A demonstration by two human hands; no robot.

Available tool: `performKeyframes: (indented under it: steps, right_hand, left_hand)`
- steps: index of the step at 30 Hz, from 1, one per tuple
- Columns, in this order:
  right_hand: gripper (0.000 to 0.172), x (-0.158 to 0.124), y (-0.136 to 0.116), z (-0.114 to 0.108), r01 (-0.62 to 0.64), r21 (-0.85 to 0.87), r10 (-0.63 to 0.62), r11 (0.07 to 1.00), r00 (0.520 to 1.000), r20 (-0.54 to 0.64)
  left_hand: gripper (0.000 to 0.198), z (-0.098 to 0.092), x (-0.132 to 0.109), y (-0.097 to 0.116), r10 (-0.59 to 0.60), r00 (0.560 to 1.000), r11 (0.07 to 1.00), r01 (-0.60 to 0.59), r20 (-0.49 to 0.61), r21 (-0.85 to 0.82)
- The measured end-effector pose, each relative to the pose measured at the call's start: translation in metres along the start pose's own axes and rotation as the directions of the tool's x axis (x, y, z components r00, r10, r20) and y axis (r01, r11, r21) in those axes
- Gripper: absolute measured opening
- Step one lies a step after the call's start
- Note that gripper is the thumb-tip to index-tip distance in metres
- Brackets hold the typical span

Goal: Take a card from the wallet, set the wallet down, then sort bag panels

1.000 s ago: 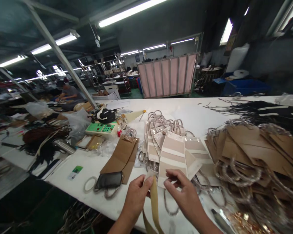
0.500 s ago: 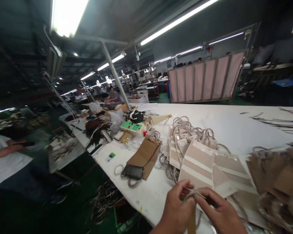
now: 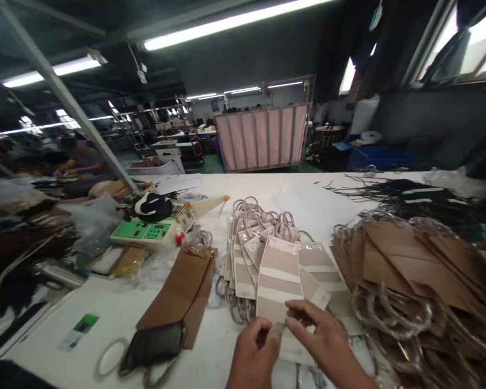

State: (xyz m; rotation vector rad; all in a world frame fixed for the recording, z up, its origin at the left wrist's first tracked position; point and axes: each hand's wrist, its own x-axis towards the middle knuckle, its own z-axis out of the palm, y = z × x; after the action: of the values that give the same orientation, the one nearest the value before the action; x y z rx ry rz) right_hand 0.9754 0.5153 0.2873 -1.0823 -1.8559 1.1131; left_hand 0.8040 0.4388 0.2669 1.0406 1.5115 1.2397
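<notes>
- Now the view has swung back to the right, and the left grip [image 3: 254,348] pinches a pale strip [image 3: 279,328] between thumb and fingers, just at the near edge of the striped beige panel [image 3: 278,276].
- Half a second ago both grips met over the strip; now the right grip [image 3: 321,334] sits at three o'clock of it, fingers curled. Do those tips hold its end or merely come near? Too blurred, can't tell.
- That long yellowish tail, so plain a second ago, no longer shows; what's visible is a short end, so the handling looks to be at fingertip stage, strip not yet laid down.
- Striped panel at twelve o'clock, flat on its stack of handled pieces.
- Round to two, brown panels [image 3: 413,255] heaped with wrapped handles.
- Over at nine, a black pouch [image 3: 154,344] on the white surface [image 3: 208,370].
</notes>
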Motion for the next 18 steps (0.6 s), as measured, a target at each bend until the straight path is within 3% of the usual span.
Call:
performKeyframes:
  steps: [4,9,13,18]
  right_hand:
    - [0.053,0.064,0.055,-0.020,-0.182,0.024,0.184,0.983,0.973,-0.139]
    - [0.068,0.149,0.134,-0.030,-0.383,0.134,0.405,0.914,0.881,-0.245]
    - [0.076,0.190,0.163,-0.019,-0.426,0.259,0.484,0.866,0.845,-0.228]
    - [0.070,0.220,0.184,-0.015,-0.404,0.299,0.482,0.865,0.835,-0.266]
  left_hand:
    - [0.033,-0.019,0.027,-0.001,-0.015,0.998,0.998,0.019,0.062,-0.063]
    - [0.042,-0.031,0.055,-0.022,-0.065,0.997,0.994,0.069,0.050,-0.088]
    - [0.046,-0.027,0.073,-0.041,-0.148,0.988,0.977,0.152,0.037,-0.147]
    - [0.050,-0.015,0.096,-0.051,-0.192,0.981,0.960,0.195,0.035,-0.201]
